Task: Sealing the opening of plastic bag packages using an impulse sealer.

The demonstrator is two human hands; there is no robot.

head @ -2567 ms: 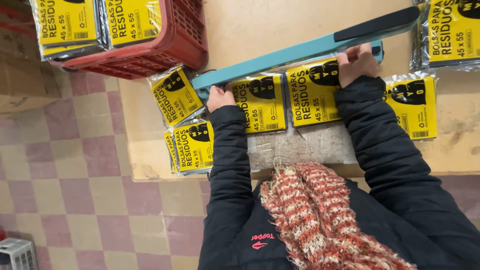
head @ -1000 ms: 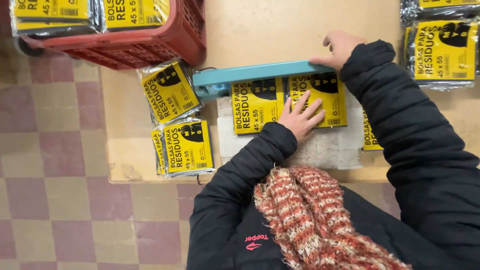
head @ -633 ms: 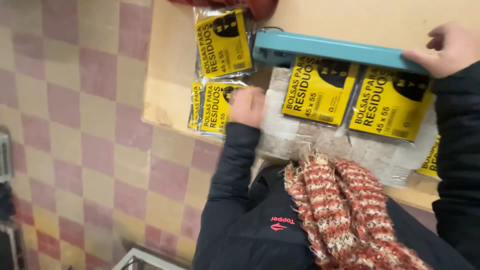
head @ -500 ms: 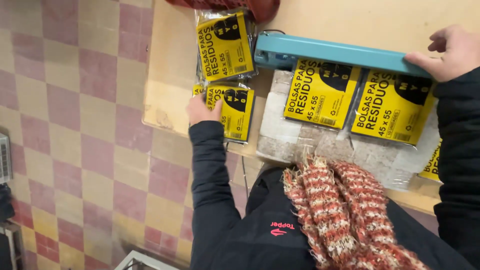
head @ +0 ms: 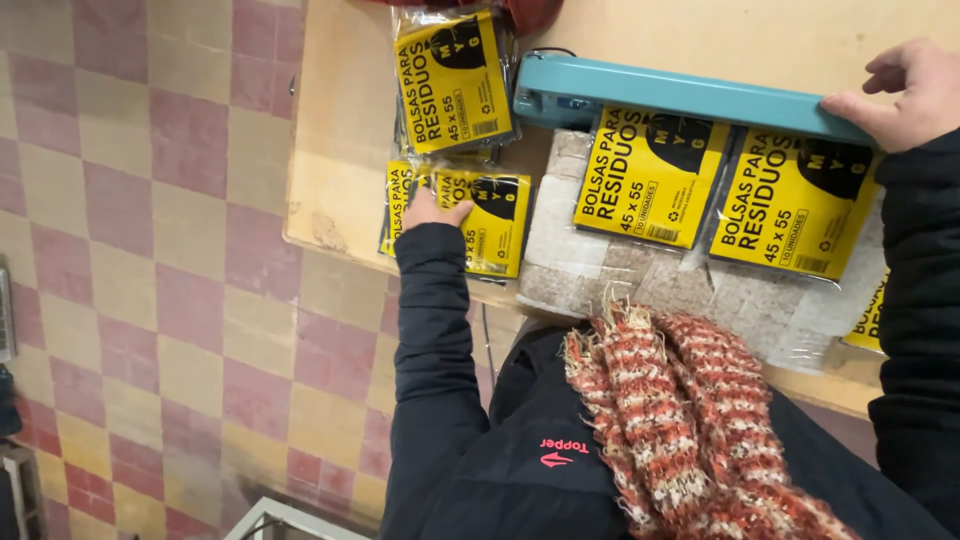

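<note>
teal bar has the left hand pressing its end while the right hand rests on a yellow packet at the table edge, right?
The hands are swapped. The head view shows the right hand pressing the end of the teal bar, while the left hand rests on a yellow packet at the table edge.

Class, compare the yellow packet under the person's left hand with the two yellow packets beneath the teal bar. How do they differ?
The left hand rests on the corner packet, which lies free near the table edge; the two packets lie tucked under the teal bar, pressed by the right hand. All are yellow with black print.
</note>
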